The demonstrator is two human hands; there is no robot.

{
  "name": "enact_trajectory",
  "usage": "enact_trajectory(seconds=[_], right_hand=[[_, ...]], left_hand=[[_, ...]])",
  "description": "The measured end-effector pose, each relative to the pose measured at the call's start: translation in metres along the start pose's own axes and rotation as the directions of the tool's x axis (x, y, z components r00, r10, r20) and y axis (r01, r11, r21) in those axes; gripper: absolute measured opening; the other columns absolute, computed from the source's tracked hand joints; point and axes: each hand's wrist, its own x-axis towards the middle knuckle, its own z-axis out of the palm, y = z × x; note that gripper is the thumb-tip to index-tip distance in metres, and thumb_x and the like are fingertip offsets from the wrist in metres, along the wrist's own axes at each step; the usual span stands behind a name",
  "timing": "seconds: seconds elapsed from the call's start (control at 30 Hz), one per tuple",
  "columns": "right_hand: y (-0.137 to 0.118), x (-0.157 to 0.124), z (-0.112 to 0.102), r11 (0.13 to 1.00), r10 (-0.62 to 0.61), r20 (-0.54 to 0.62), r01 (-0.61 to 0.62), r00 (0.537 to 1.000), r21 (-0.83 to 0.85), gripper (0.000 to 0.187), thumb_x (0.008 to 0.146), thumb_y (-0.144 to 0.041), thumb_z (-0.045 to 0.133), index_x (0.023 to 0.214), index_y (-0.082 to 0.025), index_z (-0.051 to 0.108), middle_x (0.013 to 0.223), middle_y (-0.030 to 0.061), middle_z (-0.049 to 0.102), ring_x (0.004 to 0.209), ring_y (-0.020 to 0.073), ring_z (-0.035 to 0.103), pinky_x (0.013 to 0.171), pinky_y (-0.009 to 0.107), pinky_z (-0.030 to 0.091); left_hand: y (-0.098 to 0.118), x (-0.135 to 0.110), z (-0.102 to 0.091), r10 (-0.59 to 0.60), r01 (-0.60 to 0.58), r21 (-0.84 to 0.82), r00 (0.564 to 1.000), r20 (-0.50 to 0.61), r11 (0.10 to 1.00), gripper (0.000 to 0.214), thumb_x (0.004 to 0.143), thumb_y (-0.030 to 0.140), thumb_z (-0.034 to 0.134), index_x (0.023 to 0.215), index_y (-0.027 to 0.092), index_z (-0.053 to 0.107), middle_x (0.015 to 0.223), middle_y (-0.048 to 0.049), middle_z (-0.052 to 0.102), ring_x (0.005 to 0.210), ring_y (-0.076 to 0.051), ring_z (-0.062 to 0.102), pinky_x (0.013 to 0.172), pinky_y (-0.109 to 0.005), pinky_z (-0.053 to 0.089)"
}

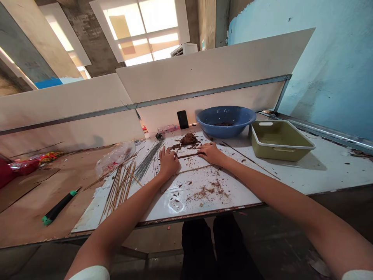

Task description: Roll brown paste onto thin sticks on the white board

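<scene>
A thin brown-coated stick (pixel 188 155) lies crosswise on the white table top between my hands. At its left end my left hand (pixel 169 162) is closed, its fingers curled down over the stick. My right hand (pixel 212 154) is at the other end, fingers bent and pressed onto it. Just beyond the stick sits a mound of crumbly brown paste (pixel 189 139) with bits scattered around it. Nearer to me, a long thin stick (pixel 194 169) lies on the table, and brown crumbs (pixel 211 191) are spread there. The undersides of my fingers are hidden.
Bare sticks (pixel 120 188) and thin grey wires (pixel 147 163) lie left, near a plastic bag (pixel 115 157) and a green-black screwdriver (pixel 61 206). A blue basin (pixel 225 130), an olive tub (pixel 279 153) and a propped phone (pixel 182 119) stand at the back.
</scene>
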Motion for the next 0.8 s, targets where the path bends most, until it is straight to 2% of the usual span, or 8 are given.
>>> enact_trajectory(seconds=[0.13,0.27,0.33,0.4,0.5,0.6,0.8], right_hand=[[0.0,0.0,0.001,0.998,0.004,-0.031,-0.002,1.0,0.058,0.022,0.112,-0.025,0.063,0.117,-0.022,0.084,0.142,0.0157,0.081,0.134,0.0353,0.069,0.114,0.053,0.037],[0.0,0.001,0.0,0.992,0.014,-0.07,-0.005,0.997,0.124,0.023,0.114,-0.023,0.058,0.123,-0.02,0.079,0.129,0.0145,0.084,0.124,0.0323,0.073,0.111,0.046,0.041],[0.002,0.002,-0.002,0.988,0.036,-0.101,-0.02,0.994,0.152,0.025,0.115,-0.021,0.054,0.127,-0.02,0.076,0.128,0.0143,0.084,0.12,0.0313,0.075,0.11,0.045,0.042],[0.005,0.002,-0.003,0.983,0.055,-0.124,-0.032,0.991,0.182,0.026,0.115,-0.021,0.053,0.129,-0.019,0.075,0.128,0.0148,0.085,0.117,0.0309,0.076,0.109,0.044,0.042],[0.012,0.002,-0.004,0.973,0.092,-0.149,-0.057,0.984,0.226,0.026,0.115,-0.022,0.053,0.129,-0.018,0.073,0.127,0.0151,0.085,0.118,0.0311,0.077,0.108,0.044,0.043],[0.018,0.003,-0.003,0.966,0.118,-0.16,-0.076,0.98,0.247,0.026,0.113,-0.022,0.052,0.127,-0.019,0.074,0.126,0.0146,0.085,0.118,0.0306,0.076,0.109,0.044,0.044],[0.021,0.004,0.001,0.958,0.148,-0.176,-0.098,0.973,0.269,0.027,0.112,-0.025,0.051,0.124,-0.021,0.074,0.121,0.0127,0.086,0.11,0.0298,0.076,0.105,0.044,0.048]], left_hand=[[0.002,0.001,0.001,0.009,-0.011,-0.057,0.999,-0.032,0.998,0.025,0.095,0.02,0.059,0.104,0.023,0.083,0.156,-0.0149,0.072,0.167,-0.042,0.042,0.139,-0.063,0.03],[0.004,0.005,0.0,0.035,-0.04,-0.204,0.999,-0.028,0.978,0.032,0.102,0.021,0.054,0.12,0.023,0.08,0.139,-0.0125,0.082,0.142,-0.033,0.069,0.132,-0.057,0.038],[0.004,0.007,-0.001,0.051,-0.056,-0.271,0.998,-0.024,0.961,0.03,0.105,0.026,0.055,0.125,0.024,0.078,0.133,-0.0112,0.085,0.134,-0.031,0.074,0.132,-0.058,0.038],[0.002,0.009,-0.001,0.056,-0.059,-0.318,0.998,-0.018,0.946,0.028,0.105,0.033,0.063,0.127,0.024,0.077,0.129,-0.0108,0.086,0.13,-0.032,0.077,0.131,-0.059,0.038],[-0.002,0.011,-0.001,0.089,-0.076,-0.39,0.996,0.015,0.917,0.03,0.1,0.04,0.073,0.124,0.023,0.079,0.126,-0.0116,0.087,0.123,-0.033,0.08,0.122,-0.052,0.051],[-0.005,0.013,0.0,0.126,-0.107,-0.448,0.992,0.013,0.888,0.024,0.098,0.037,0.075,0.116,0.022,0.081,0.125,-0.0119,0.087,0.12,-0.032,0.08,0.112,-0.046,0.059],[-0.005,0.012,-0.001,0.053,-0.051,-0.476,0.999,-0.009,0.878,0.018,0.099,0.029,0.074,0.115,0.024,0.082,0.117,-0.0081,0.088,0.112,-0.028,0.081,0.107,-0.044,0.061]])
